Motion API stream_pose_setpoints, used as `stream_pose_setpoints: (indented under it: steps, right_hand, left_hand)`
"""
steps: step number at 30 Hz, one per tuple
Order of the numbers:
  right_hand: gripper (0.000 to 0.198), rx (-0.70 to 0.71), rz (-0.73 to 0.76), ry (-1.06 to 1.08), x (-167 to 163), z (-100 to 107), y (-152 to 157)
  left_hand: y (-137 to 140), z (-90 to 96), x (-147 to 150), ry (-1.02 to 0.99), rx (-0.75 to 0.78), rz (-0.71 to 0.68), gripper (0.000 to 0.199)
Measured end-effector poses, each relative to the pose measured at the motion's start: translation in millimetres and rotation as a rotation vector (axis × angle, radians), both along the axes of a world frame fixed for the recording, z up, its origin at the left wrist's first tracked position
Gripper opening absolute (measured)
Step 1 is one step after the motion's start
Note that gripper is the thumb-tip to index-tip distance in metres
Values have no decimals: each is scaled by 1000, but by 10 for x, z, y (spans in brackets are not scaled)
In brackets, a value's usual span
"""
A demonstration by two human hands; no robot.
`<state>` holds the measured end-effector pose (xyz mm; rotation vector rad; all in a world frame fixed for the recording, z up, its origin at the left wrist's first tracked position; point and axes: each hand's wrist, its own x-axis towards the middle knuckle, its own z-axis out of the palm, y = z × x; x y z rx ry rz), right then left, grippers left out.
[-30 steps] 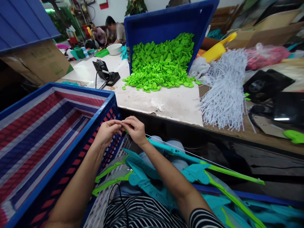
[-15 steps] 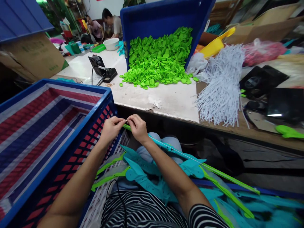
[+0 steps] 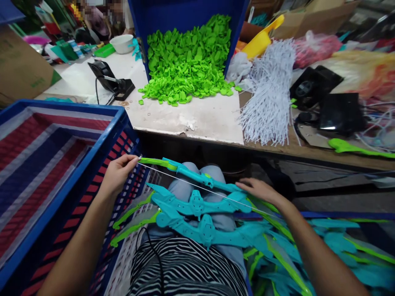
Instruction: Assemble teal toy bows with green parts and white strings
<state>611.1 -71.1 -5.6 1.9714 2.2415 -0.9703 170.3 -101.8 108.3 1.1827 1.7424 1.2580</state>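
Note:
A toy bow point(image 3: 193, 174) in teal with lime-green limbs stretches across my lap, a white string point(image 3: 185, 179) running along its near side. My left hand point(image 3: 121, 172) pinches its left green tip, where the string's end meets it. At the bow's right part lies my right hand point(image 3: 259, 190), fingers stretched out and touching or just over the teal edge; the thumb side is partly hidden. Two more teal bow bodies point(image 3: 197, 204) with green limbs rest on my lap, nearer to me.
A blue crate point(image 3: 123, 119) with striped lining stands at my left. On the table, green pieces point(image 3: 188, 65) spill from a tipped blue bin point(image 3: 185, 16). White strings point(image 3: 268, 98) hang over the table edge. More teal bows point(image 3: 333, 246) pile up at right. Two people sit behind.
My right hand has left the green tip beside my left hand and moved right along the bow. The bow has turned to show its string, and my view has shifted right.

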Motion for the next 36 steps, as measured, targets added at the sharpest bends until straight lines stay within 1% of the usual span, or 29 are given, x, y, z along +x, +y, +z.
stream_pose_setpoints:
  steps: [2, 5, 7, 10, 12, 13, 15, 17, 19, 21, 22, 23, 24, 25, 26, 27, 28, 29, 30, 31, 33, 34, 36]
  right_hand:
    - [61, -74, 29, -5, 203, -148, -107]
    - [69, -66, -24, 46, 308, -304, -185]
    - [74, -94, -107, 131, 359, -381, -200]
    - [79, -202, -248, 308, 450, -471, -238]
    - [83, -266, -356, 403, 491, -496, -283]
    - [85, -270, -410, 427, 506, -492, -305]
    - [85, -219, -505, 414, 543, -451, -336]
    - [81, -135, -532, 349, 614, -377, -342]
    - [74, -61, -495, 259, 709, -289, -318]
    - [66, -29, -429, 135, 759, -191, -256]
    - [62, 0, -407, 62, 736, -131, -211]
    - [58, 66, -392, -3, 665, -59, -159]
    - [54, 167, -368, -32, 538, 28, -105]
    - [51, 299, -328, -7, 351, 129, -54]
    - [47, 462, -263, 57, 107, 241, -8]
    - [42, 578, -169, 211, -187, 360, 32]
    - [36, 632, -60, 389, -517, 478, 65]
    - [30, 647, 55, 558, -866, 589, 91]
    - [25, 621, 155, 699, -1216, 687, 113]
    - [22, 601, 214, 817, -1550, 766, 131]
    - [19, 526, 274, 996, -2108, 859, 156]
    - [18, 475, 281, 1074, -2315, 876, 163]
    - [16, 371, 272, 1192, -2577, 870, 175]
  left_hand:
    - [18, 13, 18, -19, -17, -20, 34]
    - [33, 44, 50, -32, -33, -43, 37]
    - [21, 56, 51, -35, -32, -46, 38]
    - [-20, 35, 15, -49, -34, -25, 36]
    - [-46, 2, -15, -70, -49, 4, 35]
    - [-53, -14, -22, -86, -60, 20, 36]
    - [-57, -35, -9, -124, -80, 40, 37]
    - [-46, -38, 47, -164, -88, 27, 38]
    - [-24, -32, 128, -185, -84, -12, 37]
    - [4, -31, 207, -179, -79, -40, 37]
    - [19, -33, 239, -169, -76, -46, 37]
    - [31, -36, 265, -158, -73, -49, 37]
    - [38, -36, 286, -145, -70, -53, 37]
    - [40, -33, 303, -131, -64, -60, 37]
    - [36, -25, 317, -118, -57, -68, 37]
    - [25, -12, 330, -104, -48, -78, 36]
    - [10, 7, 342, -87, -39, -88, 35]
    - [-9, 29, 354, -66, -32, -100, 34]
    - [-29, 54, 365, -44, -29, -112, 33]
    - [-49, 78, 375, -24, -27, -123, 32]
    - [-84, 120, 387, -1, -26, -145, 31]
    - [-97, 135, 388, 0, -23, -153, 32]
    - [-115, 153, 380, -1, -9, -163, 33]
